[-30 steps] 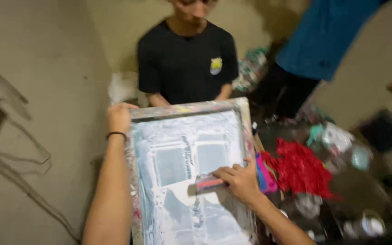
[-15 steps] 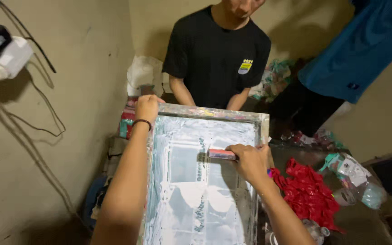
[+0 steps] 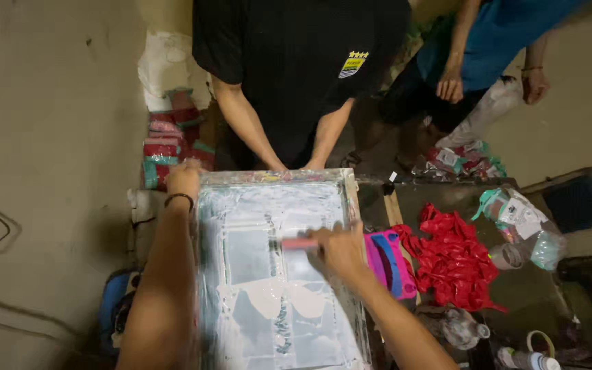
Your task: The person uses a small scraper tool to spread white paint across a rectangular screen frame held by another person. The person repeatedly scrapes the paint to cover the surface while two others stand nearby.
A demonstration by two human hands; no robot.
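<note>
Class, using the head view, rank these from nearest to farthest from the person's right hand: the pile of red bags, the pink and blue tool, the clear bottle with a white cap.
1. Pink and blue tool, just right of the right hand.
2. Pile of red bags, further right on the table.
3. Clear bottle with a white cap, at the lower right edge.

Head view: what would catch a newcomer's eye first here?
The big printing screen, smeared with white ink, fills the lower middle. The right hand holds a pink-handled squeegee on the mesh, and the left hand grips the frame's far left corner. To the right of the screen lies a bright red heap of plastic pieces, and a person in a black shirt holds the far edge.
</note>
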